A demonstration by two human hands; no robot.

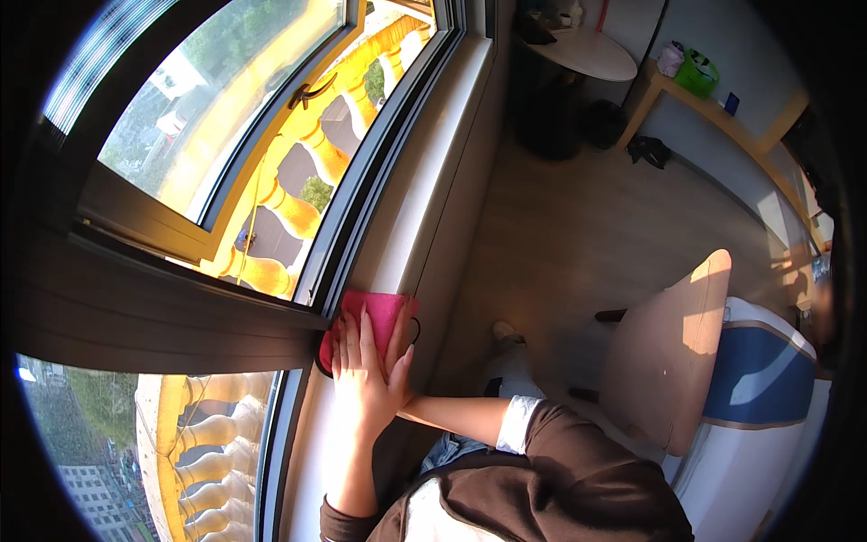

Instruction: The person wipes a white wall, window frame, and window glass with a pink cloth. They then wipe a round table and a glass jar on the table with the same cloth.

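Observation:
A pink cloth or pad point(381, 310) with a dark edge and a thin black loop lies on the white windowsill point(399, 237), against the window frame. My left hand point(362, 379) rests flat on the pink cloth with its fingers stretched out. Beneath and beside it, my right hand point(397, 342) reaches in from the right. Its fingers lie along the cloth's right side, but most of this hand is hidden under the left one, so its grip cannot be made out.
An opened window sash point(230, 217) with a handle point(311, 91) stands at the upper left, before a yellow balustrade point(291, 206). A tan chair point(664, 366) stands beside a bed or padded seat point(758, 379) at right. A round table point(589, 54) is farther back.

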